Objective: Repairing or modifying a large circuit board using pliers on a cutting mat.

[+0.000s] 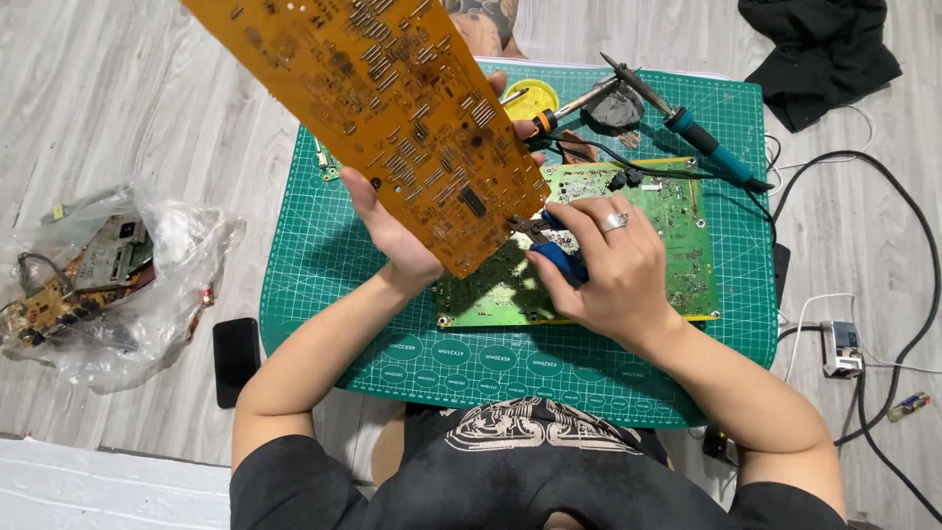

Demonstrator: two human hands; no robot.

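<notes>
My left hand (pixel 397 231) holds a large orange circuit board (pixel 392 108) tilted up above the green cutting mat (pixel 324 265), solder side facing me. My right hand (pixel 608 265), with a ring on one finger, grips blue-handled cutters (pixel 554 257) whose jaws touch the orange board's lower edge. Under both hands a green circuit board (pixel 677 226) lies flat on the mat.
A soldering iron (pixel 702 142) with a blue grip, a second iron (pixel 574 103), a yellow tin (pixel 535 98) and a dark sponge lie at the mat's far side. A plastic bag of boards (pixel 98 285) sits left, a black phone (pixel 235 358) beside the mat, cables and black cloth (pixel 819 54) right.
</notes>
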